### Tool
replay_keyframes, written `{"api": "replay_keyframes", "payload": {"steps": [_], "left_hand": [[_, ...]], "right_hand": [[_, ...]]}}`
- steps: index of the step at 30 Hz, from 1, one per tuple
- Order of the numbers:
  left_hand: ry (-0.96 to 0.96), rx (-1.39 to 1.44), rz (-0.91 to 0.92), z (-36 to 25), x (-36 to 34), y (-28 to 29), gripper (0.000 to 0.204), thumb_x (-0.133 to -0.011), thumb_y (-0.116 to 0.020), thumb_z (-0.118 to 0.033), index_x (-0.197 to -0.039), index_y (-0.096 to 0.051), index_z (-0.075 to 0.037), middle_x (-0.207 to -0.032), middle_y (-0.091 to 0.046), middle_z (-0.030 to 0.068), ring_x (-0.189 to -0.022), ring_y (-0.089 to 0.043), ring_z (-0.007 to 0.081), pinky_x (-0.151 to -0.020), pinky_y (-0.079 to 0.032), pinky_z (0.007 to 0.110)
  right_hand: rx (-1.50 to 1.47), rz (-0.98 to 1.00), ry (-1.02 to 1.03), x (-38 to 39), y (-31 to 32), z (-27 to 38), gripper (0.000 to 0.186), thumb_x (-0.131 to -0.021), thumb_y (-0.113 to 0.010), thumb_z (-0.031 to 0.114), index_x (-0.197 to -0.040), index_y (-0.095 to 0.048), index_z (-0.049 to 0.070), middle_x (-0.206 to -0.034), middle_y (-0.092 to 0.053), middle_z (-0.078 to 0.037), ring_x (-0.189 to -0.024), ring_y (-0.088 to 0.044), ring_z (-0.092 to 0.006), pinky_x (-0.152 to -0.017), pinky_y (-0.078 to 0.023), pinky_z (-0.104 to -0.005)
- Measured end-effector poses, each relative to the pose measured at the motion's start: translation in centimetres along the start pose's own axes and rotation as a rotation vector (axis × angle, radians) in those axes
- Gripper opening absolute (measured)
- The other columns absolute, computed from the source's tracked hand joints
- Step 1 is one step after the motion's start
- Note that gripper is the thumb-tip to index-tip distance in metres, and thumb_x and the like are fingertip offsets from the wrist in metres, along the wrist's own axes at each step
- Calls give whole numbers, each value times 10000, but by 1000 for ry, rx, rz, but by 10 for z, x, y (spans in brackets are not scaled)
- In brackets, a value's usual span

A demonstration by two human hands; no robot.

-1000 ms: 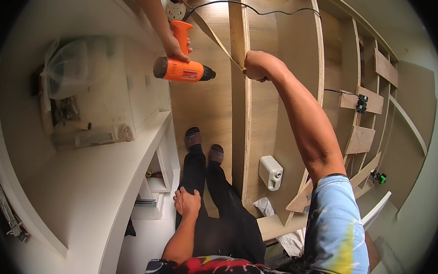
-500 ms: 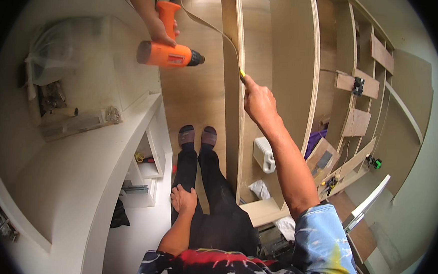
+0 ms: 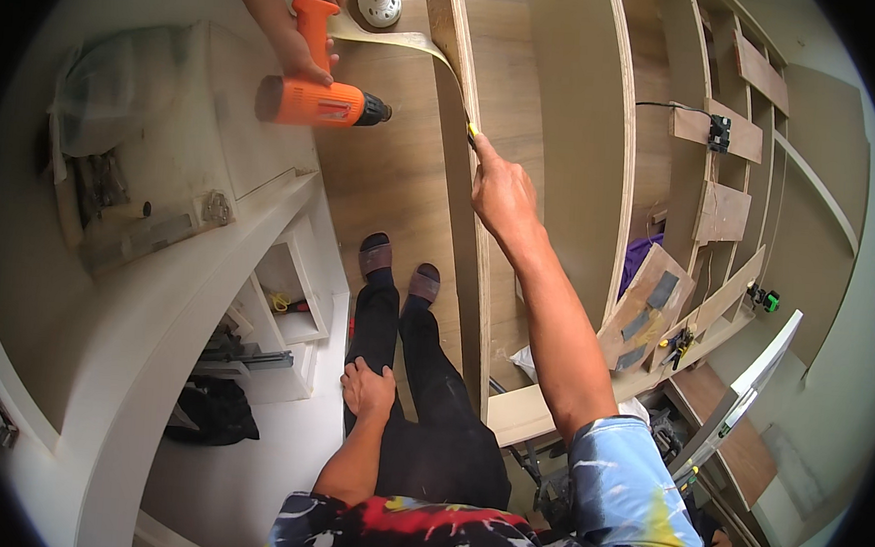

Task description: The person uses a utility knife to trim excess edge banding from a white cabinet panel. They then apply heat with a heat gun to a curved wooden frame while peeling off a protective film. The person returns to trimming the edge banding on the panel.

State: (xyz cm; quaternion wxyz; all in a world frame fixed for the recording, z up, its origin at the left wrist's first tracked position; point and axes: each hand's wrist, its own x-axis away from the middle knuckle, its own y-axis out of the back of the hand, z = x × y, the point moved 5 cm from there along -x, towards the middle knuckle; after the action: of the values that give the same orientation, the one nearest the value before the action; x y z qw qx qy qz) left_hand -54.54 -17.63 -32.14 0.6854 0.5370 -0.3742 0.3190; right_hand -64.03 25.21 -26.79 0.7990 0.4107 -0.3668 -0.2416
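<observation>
My right hand (image 3: 505, 189) is closed round a small yellow-and-black tool (image 3: 473, 133), mostly hidden in my fingers. Its tip meets the plywood edge of an upright board (image 3: 459, 59). From that spot a thin pale strip (image 3: 402, 40) curls away from the edge toward another person at the top. That person's hand (image 3: 308, 65) grips an orange heat gun (image 3: 318, 103), its black nozzle aimed at the board from the left, with a gap between. My left hand (image 3: 367, 387) rests on my left thigh, fingers laid over the dark trousers, holding nothing.
A white curved counter (image 3: 153, 341) with open compartments runs along my left. To the right stand more plywood shelf boards (image 3: 623, 114), with a loose patched panel (image 3: 646, 311) leaning near them. The other person's white clog (image 3: 379, 6) is on the wood floor.
The view has shifted slightly. The strip now bows out from the board in a wider curve with its flat side showing. The other person's white clog has come into view. My left hand stays put.
</observation>
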Motion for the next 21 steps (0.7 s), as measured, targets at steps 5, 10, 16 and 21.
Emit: {"api": "replay_keyframes", "payload": {"steps": [5, 10, 16, 21], "left_hand": [[1, -1, -48, 3, 5, -10, 641, -921, -710, -390, -1406, -575, 6, -1369, -590, 206, -1305, -543, 399, -1116, -463, 464], [45, 27, -41, 15, 10, -26, 641, -923, -709, -388, -1409, -573, 6, -1416, -565, 208, -1339, -522, 396, -1132, -451, 470], [1, 19, -44, 19, 23, -51, 602, -935, -696, -404, -1368, -583, -1, -1357, -565, 191, -1297, -542, 384, -1072, -496, 480], [-15, 8, -53, 23, 32, -51, 631, -938, -701, -406, -1417, -573, -15, -1423, -553, 187, -1335, -521, 378, -1124, -460, 460]], "right_hand": [[16, 28, -31, -11, -19, -6, 493, -956, -488, 82, -1443, -559, 48, -1025, -715, -320, -988, -682, -519, -905, -521, -618], [-146, -5, -33, -15, -7, -12, 432, -1035, -479, 240, -1410, -593, 57, -1247, -683, -299, -1190, -622, -529, -1068, -493, -564], [12, 180, -67, -39, 18, -15, 460, -1083, -427, 320, -1441, -611, 95, -881, -720, -208, -662, -668, -288, -677, -595, -432], [129, -16, 108, -12, -9, -17, 423, -1070, -447, 232, -1441, -581, 77, -1051, -740, -276, -920, -724, -457, -856, -576, -539]]}}
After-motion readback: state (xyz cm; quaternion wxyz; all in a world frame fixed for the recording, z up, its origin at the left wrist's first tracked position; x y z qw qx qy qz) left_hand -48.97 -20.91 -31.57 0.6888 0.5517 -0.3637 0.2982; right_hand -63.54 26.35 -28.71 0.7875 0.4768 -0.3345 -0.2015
